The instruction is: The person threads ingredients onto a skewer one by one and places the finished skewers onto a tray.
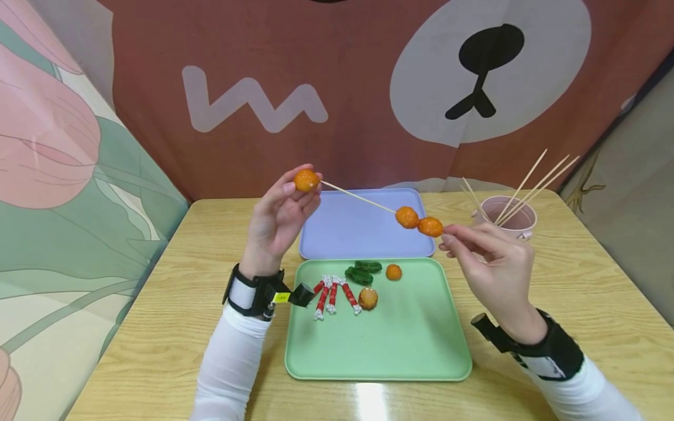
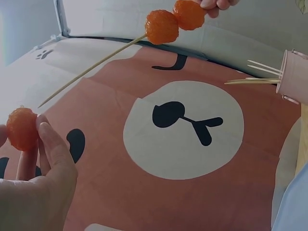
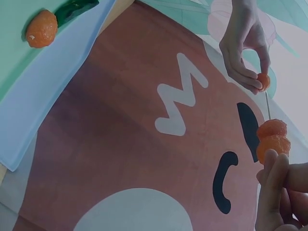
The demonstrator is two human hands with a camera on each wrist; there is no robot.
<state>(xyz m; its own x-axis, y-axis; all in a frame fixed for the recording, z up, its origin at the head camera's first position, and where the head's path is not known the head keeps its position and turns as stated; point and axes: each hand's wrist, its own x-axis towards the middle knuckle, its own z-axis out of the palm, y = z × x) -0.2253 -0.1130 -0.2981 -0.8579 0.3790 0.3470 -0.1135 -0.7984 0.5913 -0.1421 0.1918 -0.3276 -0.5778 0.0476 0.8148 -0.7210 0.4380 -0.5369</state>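
My left hand [image 1: 286, 213] pinches a glossy orange ball [image 1: 306, 180] between thumb and fingers, raised above the trays. My right hand [image 1: 492, 260] grips a thin wooden skewer [image 1: 358, 196] at its right end, fingertips right against the nearer of two orange balls [image 1: 430, 227] threaded on it. The skewer slants up and left, its bare tip close to the ball in my left hand. In the left wrist view that tip [image 2: 41, 106] shows apart from the held ball [image 2: 22, 129]. The right fingers partly hide the skewer's lower end.
A green tray [image 1: 379, 351] holds red-and-white sticks [image 1: 333, 295], dark green pieces [image 1: 362, 273], an orange ball [image 1: 393, 272] and a browned ball [image 1: 368, 299]. Behind it lies a lavender tray [image 1: 363, 240]. A pink bucket [image 1: 521, 213] with several skewers stands back right.
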